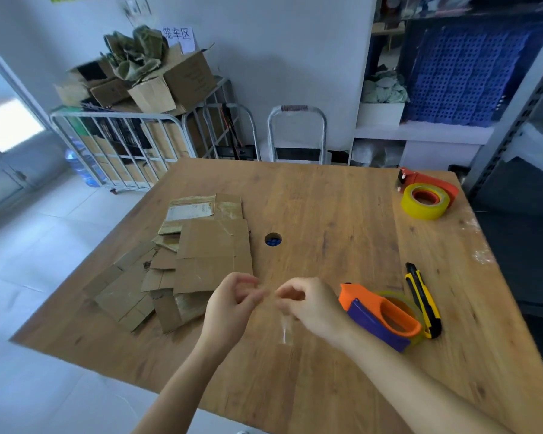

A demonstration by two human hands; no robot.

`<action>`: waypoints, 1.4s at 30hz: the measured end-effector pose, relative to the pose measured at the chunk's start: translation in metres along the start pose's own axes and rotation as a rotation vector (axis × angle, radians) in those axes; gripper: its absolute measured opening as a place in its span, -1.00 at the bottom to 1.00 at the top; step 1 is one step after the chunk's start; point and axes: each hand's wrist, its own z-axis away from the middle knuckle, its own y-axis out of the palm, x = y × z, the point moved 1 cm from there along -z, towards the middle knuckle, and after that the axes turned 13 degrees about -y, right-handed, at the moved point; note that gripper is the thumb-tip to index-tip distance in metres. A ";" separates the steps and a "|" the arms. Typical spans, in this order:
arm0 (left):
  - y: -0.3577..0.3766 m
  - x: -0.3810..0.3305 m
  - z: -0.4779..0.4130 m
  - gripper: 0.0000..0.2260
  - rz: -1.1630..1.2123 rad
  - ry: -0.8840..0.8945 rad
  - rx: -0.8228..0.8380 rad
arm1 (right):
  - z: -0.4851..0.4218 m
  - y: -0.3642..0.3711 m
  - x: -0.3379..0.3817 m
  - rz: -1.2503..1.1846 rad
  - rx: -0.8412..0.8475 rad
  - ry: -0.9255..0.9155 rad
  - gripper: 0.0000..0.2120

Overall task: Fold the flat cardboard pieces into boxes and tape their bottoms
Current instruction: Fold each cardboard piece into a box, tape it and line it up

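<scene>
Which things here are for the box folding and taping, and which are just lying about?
Job: flat cardboard pile; near tape dispenser; far tape dispenser; clear tape strip, pinched between left hand and right hand.
Lying about: utility knife; cage cart; blue crate.

A utility knife (yellow-black) lies on the table.

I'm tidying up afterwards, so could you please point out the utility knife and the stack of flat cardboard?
utility knife [421, 300], head view, middle of its yellow-and-black handle.
flat cardboard [215, 255], head view, top sheet of the pile.
</scene>
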 end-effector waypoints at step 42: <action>-0.340 0.254 -0.208 -0.96 -0.447 -0.503 -0.442 | -0.192 0.233 0.059 0.261 -0.146 0.135 -0.84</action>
